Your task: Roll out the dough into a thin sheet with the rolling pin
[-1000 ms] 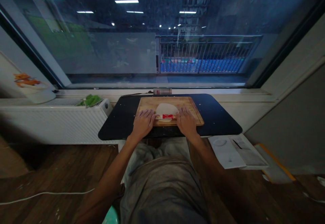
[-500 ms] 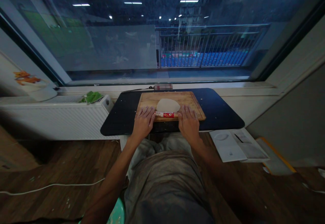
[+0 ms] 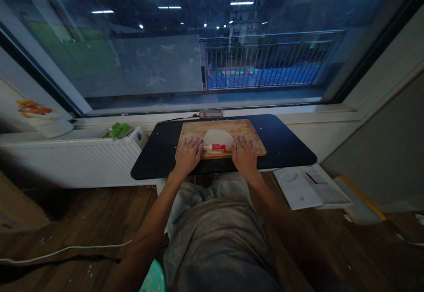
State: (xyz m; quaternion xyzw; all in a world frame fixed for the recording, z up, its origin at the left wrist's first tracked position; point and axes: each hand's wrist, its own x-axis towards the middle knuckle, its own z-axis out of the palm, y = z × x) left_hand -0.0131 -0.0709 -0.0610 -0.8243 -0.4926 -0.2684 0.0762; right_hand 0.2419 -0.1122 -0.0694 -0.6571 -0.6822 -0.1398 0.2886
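A dark table (image 3: 285, 146) is standing against a wide night window, carrying a wooden board (image 3: 253, 138). The person is sitting before it, the left hand (image 3: 188, 153) and right hand (image 3: 245, 155) lying flat, fingers spread, each pressing on one end of a red-and-white roller (image 3: 217, 148). The roller is lying crosswise over the near edge of a pale disc of dough (image 3: 217, 137) in the board's middle. A white radiator (image 3: 66, 159) is standing to the left, papers (image 3: 304, 190) lying on the wooden floor to the right
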